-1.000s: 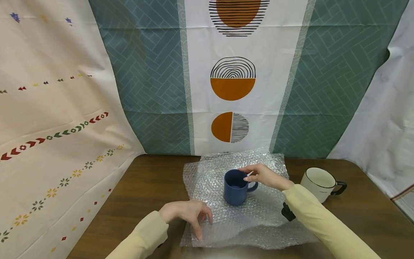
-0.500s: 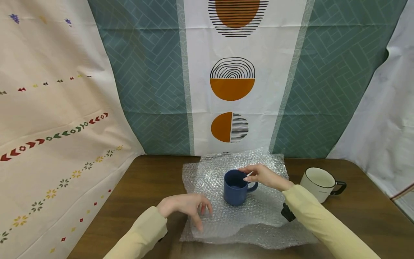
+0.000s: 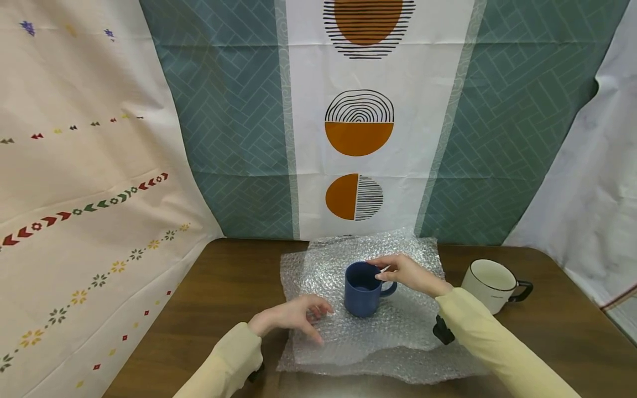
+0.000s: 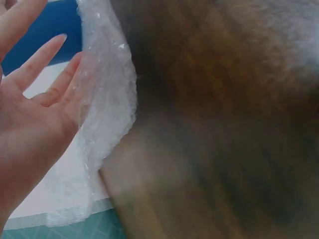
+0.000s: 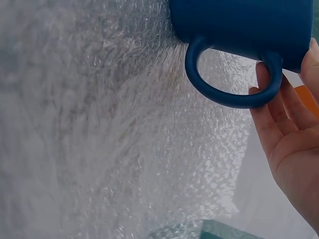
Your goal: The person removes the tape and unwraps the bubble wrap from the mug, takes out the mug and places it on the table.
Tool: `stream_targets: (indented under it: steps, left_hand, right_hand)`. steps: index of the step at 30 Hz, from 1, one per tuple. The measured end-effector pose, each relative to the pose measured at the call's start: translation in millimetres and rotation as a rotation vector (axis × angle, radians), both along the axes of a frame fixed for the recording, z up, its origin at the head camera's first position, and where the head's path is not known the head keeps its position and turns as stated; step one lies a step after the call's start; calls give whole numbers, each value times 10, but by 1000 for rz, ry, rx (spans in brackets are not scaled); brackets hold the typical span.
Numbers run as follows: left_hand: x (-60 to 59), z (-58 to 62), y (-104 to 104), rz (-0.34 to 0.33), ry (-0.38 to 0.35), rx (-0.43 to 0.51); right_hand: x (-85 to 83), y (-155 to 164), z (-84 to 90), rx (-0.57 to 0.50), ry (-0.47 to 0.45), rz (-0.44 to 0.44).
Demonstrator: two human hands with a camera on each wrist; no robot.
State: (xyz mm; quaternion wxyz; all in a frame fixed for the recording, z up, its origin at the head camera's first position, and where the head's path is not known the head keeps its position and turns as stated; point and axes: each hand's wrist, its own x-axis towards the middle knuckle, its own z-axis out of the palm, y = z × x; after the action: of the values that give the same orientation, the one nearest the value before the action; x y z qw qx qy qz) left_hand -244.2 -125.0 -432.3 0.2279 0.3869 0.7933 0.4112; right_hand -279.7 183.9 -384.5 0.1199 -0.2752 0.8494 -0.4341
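A blue mug (image 3: 360,298) stands upright on sheets of bubble wrap (image 3: 343,342), its handle to the right. My right hand (image 3: 410,273) holds it at the rim, with the thumb and fingers on either side of the wall. In the right wrist view several fingertips show behind the mug's handle (image 5: 227,98). To the mug's left is my left hand (image 3: 298,318), fingers loosely bent and spread over the left part of the wrap. The left wrist view shows that hand's palm (image 4: 30,132) beside the wrap's edge; nothing is gripped, and whether the fingers touch the film is unclear.
A cream mug (image 3: 490,287) with a dark rim and black handle stands on the wooden table (image 3: 224,276) to the right, close to my right sleeve. Patterned cloth (image 3: 239,138) hangs behind the table and at both sides.
My left hand has let go of the wrap's near left edge, which now lies flatter, and has moved up and slightly right. My right hand and the blue mug have stayed in place.
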Motion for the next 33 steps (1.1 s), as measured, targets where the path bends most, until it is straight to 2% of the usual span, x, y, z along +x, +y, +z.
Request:
stream_targets:
  steps: [5,10,14,19,25,30,33]
  left_hand:
    - [11,-76,-1,21,-33,4]
    - [17,-103,-23,30,-105,-4]
    - [27,-116,-37,34,-131,-10]
    - [32,-127,-50,35,-123,-3]
    - [21,-147,-72,12,-113,18]
    - [34,-149,-70,22,-124,22]
    - [46,-139,-50,34,-90,-5]
  right_hand:
    - [27,42,-53,-40,4,-9]
    - [49,76,-140,-64,14,-27]
    - [69,74,-185,-78,-9,-71]
    - [76,106,-278,-98,-29,-128]
    - [79,138,-410,-153,-61,-144]
    - [105,85,-446,-228,-114,-172]
    - [119,58,-453,-255,-148,-201]
